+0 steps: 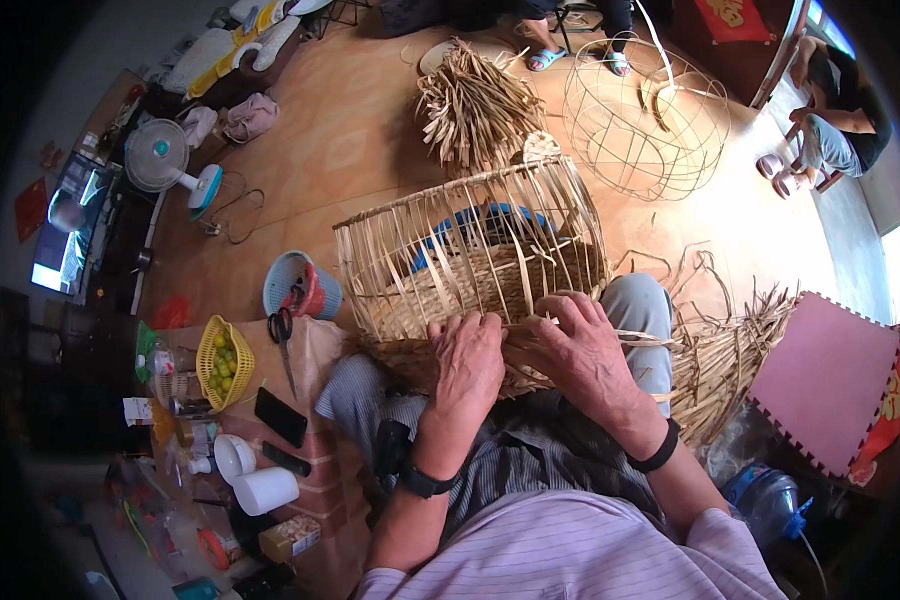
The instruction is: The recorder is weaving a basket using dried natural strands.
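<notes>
A part-woven straw basket (395,352) lies on its side across my lap, its bare upright stakes spread between the woven part and a far rim. My left hand (467,362) is closed over the basket's near edge, fingers bent down on the weave. Beside it, my right hand (580,355) pinches at the same edge, closed on a flat straw strand (635,338) that trails off to the right over my knee. Its fingertips are partly hidden. Something blue (422,258) shows through the stakes.
Bundled dry straw stands ahead (480,105) and lies at my right (730,350), near a pink foam mat (825,380). A wire frame (650,125) sits beyond. At left are scissors (282,330), a yellow fruit basket (210,345), a phone (281,417) and a fan (157,155). Other people sit farther off.
</notes>
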Demonstrator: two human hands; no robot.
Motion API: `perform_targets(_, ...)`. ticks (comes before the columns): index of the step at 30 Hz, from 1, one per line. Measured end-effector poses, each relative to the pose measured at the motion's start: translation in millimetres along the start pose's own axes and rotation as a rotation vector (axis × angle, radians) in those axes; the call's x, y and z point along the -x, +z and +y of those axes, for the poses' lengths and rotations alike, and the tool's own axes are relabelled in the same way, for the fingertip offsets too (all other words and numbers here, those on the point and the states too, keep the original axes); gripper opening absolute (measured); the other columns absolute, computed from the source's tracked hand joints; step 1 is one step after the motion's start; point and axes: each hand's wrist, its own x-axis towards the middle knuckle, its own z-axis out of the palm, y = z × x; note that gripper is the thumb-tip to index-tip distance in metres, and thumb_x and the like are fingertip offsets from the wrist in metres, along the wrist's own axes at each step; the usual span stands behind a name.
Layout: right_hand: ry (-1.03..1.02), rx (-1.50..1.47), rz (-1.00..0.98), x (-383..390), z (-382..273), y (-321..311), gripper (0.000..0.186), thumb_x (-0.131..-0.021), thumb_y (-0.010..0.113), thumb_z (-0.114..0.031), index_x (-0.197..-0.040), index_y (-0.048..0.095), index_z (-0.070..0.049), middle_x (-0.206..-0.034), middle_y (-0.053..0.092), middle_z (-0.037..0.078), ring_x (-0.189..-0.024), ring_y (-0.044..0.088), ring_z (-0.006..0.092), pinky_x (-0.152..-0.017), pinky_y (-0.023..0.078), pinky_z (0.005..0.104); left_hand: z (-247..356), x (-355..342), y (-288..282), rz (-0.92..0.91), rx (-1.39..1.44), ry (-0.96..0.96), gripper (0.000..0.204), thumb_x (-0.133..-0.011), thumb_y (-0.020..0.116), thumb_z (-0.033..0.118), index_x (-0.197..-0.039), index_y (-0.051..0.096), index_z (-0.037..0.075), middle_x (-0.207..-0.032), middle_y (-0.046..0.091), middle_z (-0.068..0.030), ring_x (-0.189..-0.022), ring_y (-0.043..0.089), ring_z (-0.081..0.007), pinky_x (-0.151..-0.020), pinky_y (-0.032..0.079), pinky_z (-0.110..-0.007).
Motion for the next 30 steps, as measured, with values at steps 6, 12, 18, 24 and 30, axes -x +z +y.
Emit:
perform_targets(6, -0.052, 0.026, -0.154, -7.6, 4.2, 12.5, 0.029, -0.083, 0.071, -0.018, -0.107, 0.060, -0.005, -0.095, 0.061, 0.011, -0.097, 0.059, 0.0307, -0.087, 0.046, 0.0426, 2.2, 0.7, 3.6, -0.053, -0.057, -0.062, 0.012, -0.094, 0.054, 0.009, -0.092, 0.063, 0.000, -0.092, 0.067, -0.0215, -0.098, 0.065, -0.0392, -0.090, 0.046, -0.051)
perform_targets(12, -0.032, -0.020, -0.191, -9.1, 7.7, 19.6, 0.033, -0.083, 0.070, -0.016, -0.113, 0.058, -0.005, -0.092, 0.061, 0.011, -0.093, 0.060, 0.0308, -0.085, 0.046, 0.0421, -10.3, -13.3, -17.9, -0.325, 0.113, -0.080, 0.014, -0.090, 0.051, 0.004, -0.098, 0.059, -0.005, -0.096, 0.066, -0.0288, -0.096, 0.065, -0.0452, -0.086, 0.051, -0.053)
perform_targets(18, -0.099, 0.024, -0.125, -11.3, 3.3, 23.1, 0.032, -0.085, 0.073, -0.022, -0.108, 0.059, -0.005, -0.089, 0.061, 0.010, -0.088, 0.060, 0.0294, -0.080, 0.046, 0.0420, -16.7, 2.2, -10.6, -0.099, 0.426, -0.077, 0.016, -0.090, 0.054, -0.004, -0.105, 0.059, -0.003, -0.100, 0.067, -0.0251, -0.101, 0.064, -0.0442, -0.085, 0.051, -0.048)
perform_targets(24, -0.096, -0.003, -0.095, -7.8, 8.4, 30.9, 0.031, -0.084, 0.077, -0.030, -0.096, 0.062, -0.006, -0.085, 0.060, 0.009, -0.085, 0.060, 0.0292, -0.074, 0.047, 0.0416, -32.5, 6.8, -1.7, -0.062, 0.674, 0.001, 0.018, -0.092, 0.057, -0.005, -0.109, 0.061, -0.001, -0.099, 0.065, -0.0161, -0.099, 0.066, -0.0330, -0.089, 0.051, -0.038)
perform_targets(30, -0.052, -0.098, -0.136, -7.9, 3.9, 29.7, 0.025, -0.085, 0.073, -0.023, -0.094, 0.061, -0.004, -0.087, 0.058, 0.010, -0.085, 0.063, 0.0306, -0.072, 0.053, 0.0421, -41.4, 10.6, 3.5, -0.051, 0.753, 0.019, 0.024, -0.096, 0.055, -0.004, -0.118, 0.060, 0.004, -0.104, 0.068, -0.0146, -0.102, 0.067, -0.0313, -0.090, 0.052, -0.039)
